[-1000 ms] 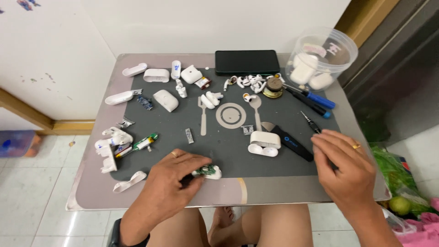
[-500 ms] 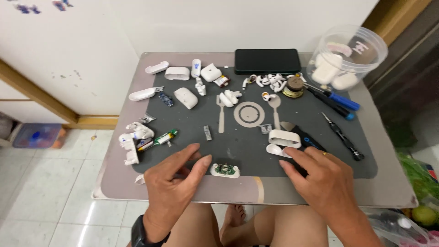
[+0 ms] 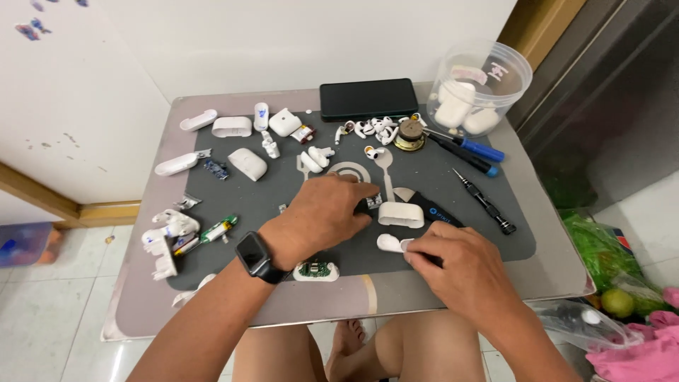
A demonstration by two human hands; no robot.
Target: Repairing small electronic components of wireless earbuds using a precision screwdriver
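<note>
A: Looking at the dark grey work mat [image 3: 233, 205], what sits between the hands?

B: A white oblong plastic earbud-case shell [image 3: 400, 214], lying flat near the mat's middle, glossy, with rounded ends. Just at its five o'clock lies a small white rounded plastic piece [image 3: 389, 243], close to the mat's near edge.

A: And the left hand [image 3: 322, 216]?

B: It reaches in from seven o'clock, palm down, a black smartwatch [image 3: 254, 257] on the wrist. Its fingers are curled and pressed to the mat just at nine o'clock of the shell, on something small and dark. I cannot tell whether they pinch it or only rest on it.

A: The right hand [image 3: 460, 265]?

B: It comes from five o'clock, knuckles up, fingertips closed on the small white rounded piece at its right end.

A: What surrounds them?

B: A black-handled flat tool [image 3: 435, 214] lies at three o'clock of the shell, touching it. A white half-case with a green circuit board [image 3: 315, 271] sits at six o'clock of the left hand. Toward twelve o'clock is a black rectangular phone [image 3: 368, 98], and at one o'clock a clear round plastic tub [image 3: 481, 81] holding white cases.
</note>
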